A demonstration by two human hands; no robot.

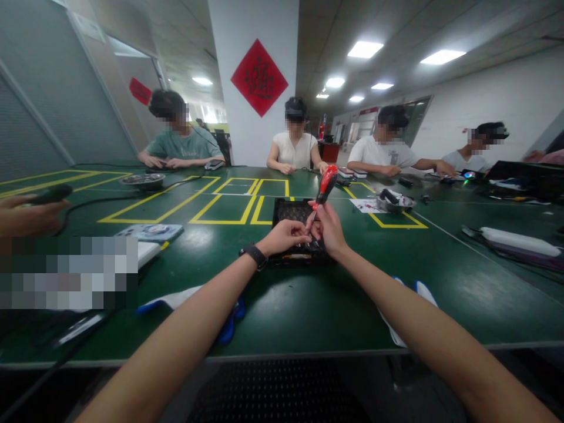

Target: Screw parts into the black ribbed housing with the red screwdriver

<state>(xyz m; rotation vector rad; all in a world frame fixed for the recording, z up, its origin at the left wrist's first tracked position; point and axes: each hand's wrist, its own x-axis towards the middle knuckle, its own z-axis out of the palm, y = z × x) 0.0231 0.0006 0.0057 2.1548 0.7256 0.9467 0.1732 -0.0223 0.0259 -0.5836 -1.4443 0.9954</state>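
Note:
In the head view, my right hand (329,228) is closed around a screwdriver (326,183) with a red and black handle. Its handle points up and leans right, while the shaft runs down between my hands. My left hand (288,237) is closed in a pinch beside the lower end of the shaft; what its fingertips hold, if anything, is too small to make out. Both hands are over a black open tray or case (291,260) on the green table. Its contents are largely hidden by my fingers.
White-and-blue gloves (231,323) lie under my forearms. Metal bowls (143,181) stand farther off, one left, one right. A phone-like device (152,232) is at left, near another person's hand (30,214). Several people sit across the green table (308,329). A white long object (520,241) lies right.

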